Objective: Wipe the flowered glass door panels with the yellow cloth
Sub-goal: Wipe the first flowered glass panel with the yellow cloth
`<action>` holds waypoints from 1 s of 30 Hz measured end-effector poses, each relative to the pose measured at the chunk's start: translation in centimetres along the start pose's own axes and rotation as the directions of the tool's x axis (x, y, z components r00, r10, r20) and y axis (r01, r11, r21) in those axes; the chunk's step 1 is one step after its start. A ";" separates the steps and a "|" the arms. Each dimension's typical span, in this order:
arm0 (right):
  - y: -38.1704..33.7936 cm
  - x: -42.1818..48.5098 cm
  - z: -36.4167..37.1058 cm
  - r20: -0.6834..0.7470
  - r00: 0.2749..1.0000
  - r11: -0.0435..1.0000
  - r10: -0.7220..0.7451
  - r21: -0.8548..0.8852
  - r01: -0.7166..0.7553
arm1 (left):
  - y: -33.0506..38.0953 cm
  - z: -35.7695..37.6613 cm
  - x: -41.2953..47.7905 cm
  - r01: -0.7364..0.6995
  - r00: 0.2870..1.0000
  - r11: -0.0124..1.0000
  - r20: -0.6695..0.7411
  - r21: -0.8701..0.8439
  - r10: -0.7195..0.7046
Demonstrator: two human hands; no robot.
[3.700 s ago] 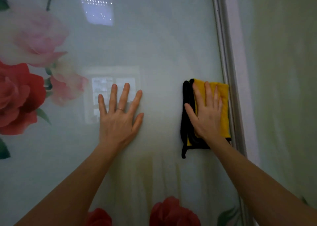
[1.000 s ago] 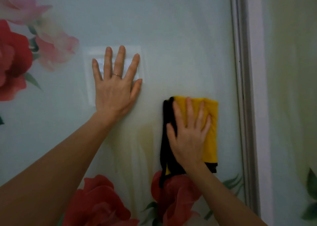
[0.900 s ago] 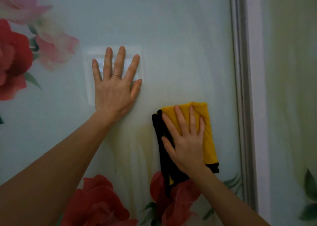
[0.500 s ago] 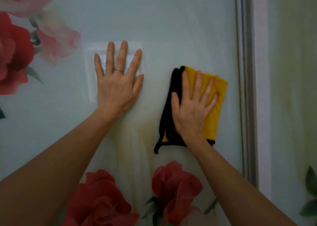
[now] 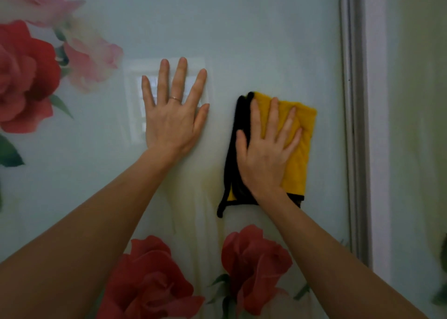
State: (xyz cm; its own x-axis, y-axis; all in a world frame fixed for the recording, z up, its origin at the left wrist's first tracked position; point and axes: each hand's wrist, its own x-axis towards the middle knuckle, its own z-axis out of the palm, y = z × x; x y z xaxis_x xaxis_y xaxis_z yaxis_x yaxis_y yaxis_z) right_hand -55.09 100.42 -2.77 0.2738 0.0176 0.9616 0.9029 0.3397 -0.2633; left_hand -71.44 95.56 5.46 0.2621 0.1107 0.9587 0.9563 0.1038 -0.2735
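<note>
Currently in work: glass door panel [image 5: 242, 35], mid-height, towards its right edge.
Cloth position: yellow cloth [image 5: 298, 154], folded with black trim showing, lies flat on the glass just left of the metal frame strip [image 5: 353, 125] and above a printed red rose [image 5: 251, 265].
Right hand: right hand [image 5: 263, 159] presses the cloth to the glass; fingers [image 5: 272, 115] straight and slightly spread, not pinching.
Left hand: left hand [image 5: 173, 122] rests flat on bare glass just beside the cloth; fingers [image 5: 180, 76] spread wide, holding nothing.
Done so far: cannot tell; no streak or dirt line separates wiped glass from unwiped.
Left, by judgement: the rose area below, the flowered stretch to the left, and the neighbouring panel [image 5: 416, 125] beyond the frame, which the cloth does not touch.
Progress estimate: mid-task, wiping under way.
</note>
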 end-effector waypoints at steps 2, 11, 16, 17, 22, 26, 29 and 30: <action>0.6 -1.4 -0.4 0.046 0.974 0.975 -0.221 0.026 0.220 | -0.1 -0.2 0.1 -0.007 1.000 1.000 -0.003 -0.015 0.007; 1.0 0.2 -0.4 -0.010 1.000 0.999 -0.024 0.028 0.024 | -5.2 -1.7 -2.3 0.039 0.999 0.995 0.033 -0.093 -0.036; -1.4 -4.1 -1.2 0.076 0.907 0.903 -0.415 0.157 0.400 | -6.6 -2.1 -5.0 0.073 0.997 0.993 -0.001 -0.096 -0.074; -0.6 -4.4 -1.4 0.069 0.840 0.833 -0.539 0.192 0.519 | -6.8 -2.0 -5.5 0.086 0.996 0.992 -0.004 -0.094 -0.086; 1.3 -2.1 -1.0 0.027 0.913 0.904 -0.408 0.153 0.400 | -8.0 -2.1 -8.2 0.161 0.987 0.984 -0.011 -0.075 -0.163; -4.6 -1.4 -0.4 -0.032 0.999 0.998 0.010 0.070 -0.008 | -7.9 -1.9 -9.1 0.205 0.978 0.977 -0.028 -0.053 -0.206; -7.7 -4.5 -1.0 0.059 0.977 0.971 -0.203 0.138 0.194 | -8.0 -1.7 -9.1 0.191 0.981 0.980 -0.035 -0.050 -0.193; -7.7 -5.8 -1.2 0.078 0.946 0.940 -0.313 0.169 0.297 | -8.0 -1.6 -9.3 0.189 0.981 0.981 -0.039 -0.049 -0.191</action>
State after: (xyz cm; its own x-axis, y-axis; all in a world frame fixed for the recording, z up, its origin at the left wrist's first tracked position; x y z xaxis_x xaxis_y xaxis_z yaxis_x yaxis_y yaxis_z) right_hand -63.19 96.59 -6.38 -0.0497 -0.0164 0.9986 0.8740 0.4832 0.0514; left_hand -81.34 92.15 -1.11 0.0797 0.0499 0.9956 0.9937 0.0746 -0.0833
